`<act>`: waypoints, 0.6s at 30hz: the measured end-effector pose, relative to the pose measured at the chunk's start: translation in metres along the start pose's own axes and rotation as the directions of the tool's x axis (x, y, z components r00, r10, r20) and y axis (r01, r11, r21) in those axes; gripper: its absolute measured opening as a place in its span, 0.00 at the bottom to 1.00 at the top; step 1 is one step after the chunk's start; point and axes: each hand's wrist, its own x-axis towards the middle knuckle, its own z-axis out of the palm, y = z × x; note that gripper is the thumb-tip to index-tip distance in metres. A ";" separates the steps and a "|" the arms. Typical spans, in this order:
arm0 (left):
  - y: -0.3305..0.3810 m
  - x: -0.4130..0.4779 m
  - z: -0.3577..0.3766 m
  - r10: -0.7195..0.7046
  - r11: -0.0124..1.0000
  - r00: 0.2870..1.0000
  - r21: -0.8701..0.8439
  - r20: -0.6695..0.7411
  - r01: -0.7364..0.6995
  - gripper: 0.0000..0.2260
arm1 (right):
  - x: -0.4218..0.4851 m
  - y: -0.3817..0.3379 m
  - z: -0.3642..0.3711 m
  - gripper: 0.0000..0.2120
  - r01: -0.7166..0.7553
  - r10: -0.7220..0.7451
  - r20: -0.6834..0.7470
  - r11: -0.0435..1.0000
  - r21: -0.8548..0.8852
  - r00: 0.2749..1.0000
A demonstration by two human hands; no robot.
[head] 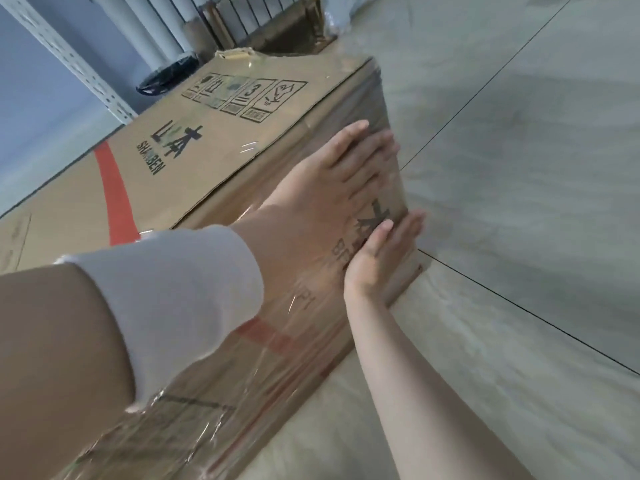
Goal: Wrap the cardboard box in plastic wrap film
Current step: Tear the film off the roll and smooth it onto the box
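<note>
I see a pale tiled floor [519, 237] with thin dark joint lines, and the cardboard box [214, 140] lies long and flat on it. The box has black handling symbols and a red stripe printed on its top. The plastic wrap film [214, 393] covers the side of the box that faces me, glossy and wrinkled, most clearly toward its near end.

My left hand [349, 171] lies flat on that wrapped side near the far corner, just below the top edge, with straight fingers that grip nothing. My right hand [377, 251] presses the same side lower down, just beside the left one, palm on the film and fingers straight. A white sleeve [180, 289] on the left arm crosses in front of the box's side and hides part of it.

Beyond the box's far end stand a blue-grey wall [34, 98], a white perforated metal upright [69, 60] and a dark railing [249, 19]. A black rounded object [166, 77] sits on the floor just behind the box.
</note>
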 end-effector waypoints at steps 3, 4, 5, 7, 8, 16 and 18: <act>0.003 0.016 -0.019 0.014 0.997 0.999 -0.070 -0.034 -0.016 0.28 | 0.008 0.001 -0.024 0.30 0.024 -0.023 -0.017 0.998 0.062 1.000; 0.003 0.026 -0.023 0.014 0.996 0.997 -0.092 -0.078 -0.021 0.28 | 0.017 0.001 -0.033 0.30 0.037 -0.031 -0.070 0.996 0.084 0.997; 0.002 0.034 -0.024 0.024 0.995 0.993 -0.092 -0.113 -0.034 0.27 | 0.027 -0.001 -0.039 0.29 0.028 -0.014 -0.125 0.994 0.108 0.992; 0.001 0.047 -0.017 0.048 0.997 0.993 -0.057 -0.108 -0.054 0.27 | 0.042 0.003 -0.041 0.26 -0.070 0.098 -0.154 0.982 0.177 0.983; 0.001 0.051 -0.011 0.059 0.998 0.995 -0.030 -0.076 -0.061 0.26 | 0.044 0.005 -0.035 0.24 -0.117 0.142 -0.119 0.975 0.189 0.983; 0.003 0.021 -0.018 0.058 0.985 0.998 -0.163 -0.007 -0.058 0.27 | -0.005 0.010 -0.016 0.29 -0.111 0.120 -0.072 0.987 0.113 0.990; 0.033 -0.026 -0.008 0.085 0.963 0.996 -0.253 -0.027 -0.089 0.28 | -0.051 0.021 -0.042 0.32 -0.086 0.107 -0.098 0.977 0.197 0.989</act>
